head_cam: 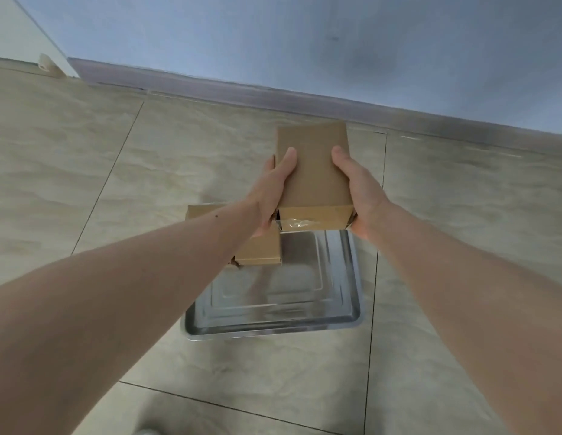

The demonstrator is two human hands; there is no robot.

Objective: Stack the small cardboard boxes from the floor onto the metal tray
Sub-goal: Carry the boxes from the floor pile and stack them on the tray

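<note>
Fingers of both hands wrap the sides of one cardboard box (312, 171), thumbs lying flat on its top face. Seen from the head camera, the left hand (270, 191) grips the box's nine o'clock side, its thumb reaching up along the lid while the other fingers curl underneath, mostly hidden. At the three o'clock side the right hand (359, 189) holds it the same way, thumb on top, the rest of the hand cupped under the near corner. This held box sits lifted in the air, tilted so its top face and its near end both show; clear tape crosses that near end.

Below the hands, toward six o'clock, a metal tray (273, 328) lies on the tiled floor (85, 183), shiny, with stepped ridges in its base. On the tray's far nine o'clock part rests a second cardboard box (260, 252), lying flat and partly hidden by the left forearm. Whether more boxes lie under it cannot be told.

At twelve o'clock a dark skirting board (273, 98) runs along a pale blue wall (304, 36). Far off at ten o'clock, a small pale object (48, 65) sits against the wall's foot.
</note>
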